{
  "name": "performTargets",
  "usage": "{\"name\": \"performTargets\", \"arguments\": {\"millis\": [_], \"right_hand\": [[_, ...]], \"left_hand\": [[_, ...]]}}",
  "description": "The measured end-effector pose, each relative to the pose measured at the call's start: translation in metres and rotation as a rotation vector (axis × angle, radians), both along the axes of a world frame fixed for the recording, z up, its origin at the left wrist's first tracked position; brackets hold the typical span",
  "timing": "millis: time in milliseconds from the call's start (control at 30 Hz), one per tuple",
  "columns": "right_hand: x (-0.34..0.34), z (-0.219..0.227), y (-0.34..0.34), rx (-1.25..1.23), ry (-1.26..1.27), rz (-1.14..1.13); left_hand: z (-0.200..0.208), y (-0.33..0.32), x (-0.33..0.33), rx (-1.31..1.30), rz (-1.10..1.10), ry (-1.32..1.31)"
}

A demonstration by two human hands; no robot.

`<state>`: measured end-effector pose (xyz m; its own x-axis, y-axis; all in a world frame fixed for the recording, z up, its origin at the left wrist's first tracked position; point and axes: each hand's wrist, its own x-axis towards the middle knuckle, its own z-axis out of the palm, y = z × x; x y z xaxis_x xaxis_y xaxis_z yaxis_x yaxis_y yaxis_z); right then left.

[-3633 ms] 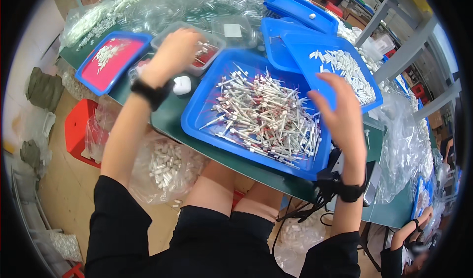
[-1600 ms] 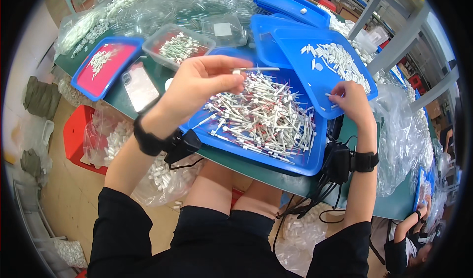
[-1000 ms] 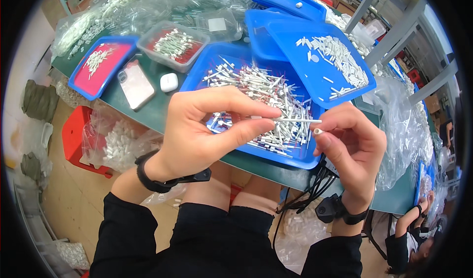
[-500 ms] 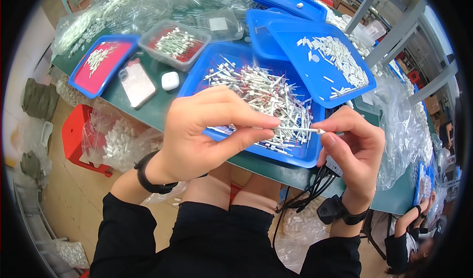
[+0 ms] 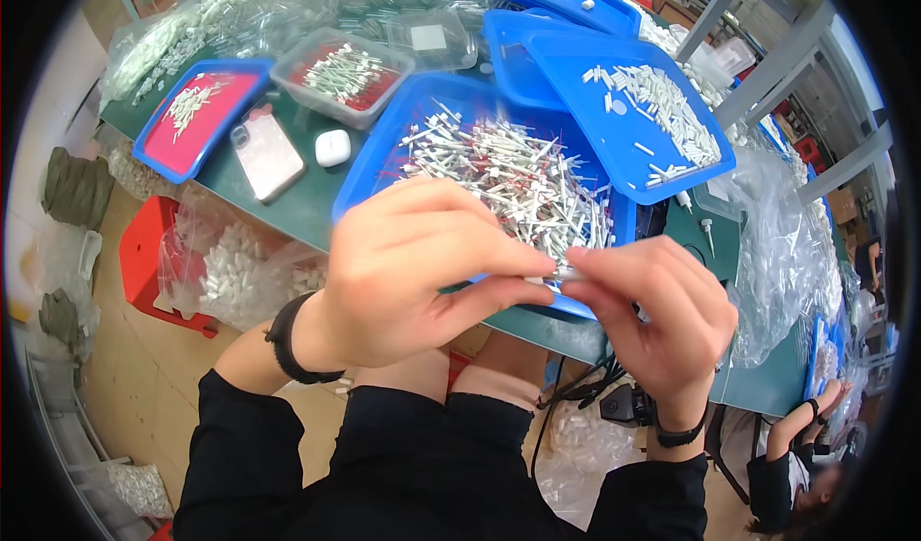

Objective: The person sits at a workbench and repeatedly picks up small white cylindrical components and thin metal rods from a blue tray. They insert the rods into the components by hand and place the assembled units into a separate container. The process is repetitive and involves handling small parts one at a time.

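My left hand (image 5: 422, 263) is closed in a pinch of thumb and forefinger, with a thin white stick (image 5: 539, 279) between the tips; most of it is covered. Right beside it, my right hand (image 5: 662, 301) pinches a small white tube-like piece (image 5: 570, 273). The fingertips nearly meet, so how the two pieces join cannot be made out. Both hands are held above the near edge of a deep blue tray (image 5: 369, 162), which holds a heap of thin white sticks with small white ends (image 5: 518, 176), some with red parts.
At right, a tilted blue tray (image 5: 576, 129) carries short white tubes (image 5: 667, 109). Leftward stand a clear box of sticks (image 5: 345, 73), a phone (image 5: 269, 160), a white earbud case (image 5: 333, 148) and a pink-lined blue tray (image 5: 206, 124). Another person's arm (image 5: 801, 421) shows lower right.
My right hand has moved left and slightly down, bringing its fingertips close to my left ones. The stick's length, visible between the hands before, is now mostly covered.
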<state>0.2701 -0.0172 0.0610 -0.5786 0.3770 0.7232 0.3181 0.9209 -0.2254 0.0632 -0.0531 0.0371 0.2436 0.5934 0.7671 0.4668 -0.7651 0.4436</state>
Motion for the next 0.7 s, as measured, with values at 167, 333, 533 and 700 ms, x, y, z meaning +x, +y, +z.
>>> {"name": "performTargets", "arguments": {"millis": [167,333,533,700], "right_hand": [[-0.001,-0.007,0.001,-0.058,0.075,0.053],[-0.003,-0.011,0.002,-0.09,0.06,0.076],[-0.007,-0.013,0.006,0.067,-0.005,0.044],[-0.013,-0.02,0.021,0.169,0.031,0.044]], "left_hand": [[-0.002,-0.001,0.002,-0.162,-0.078,-0.119],[-0.004,-0.003,0.005,-0.19,-0.071,-0.142],[-0.004,-0.004,0.004,-0.388,-0.065,-0.271],[-0.008,0.008,0.0,-0.48,-0.135,-0.375]]}}
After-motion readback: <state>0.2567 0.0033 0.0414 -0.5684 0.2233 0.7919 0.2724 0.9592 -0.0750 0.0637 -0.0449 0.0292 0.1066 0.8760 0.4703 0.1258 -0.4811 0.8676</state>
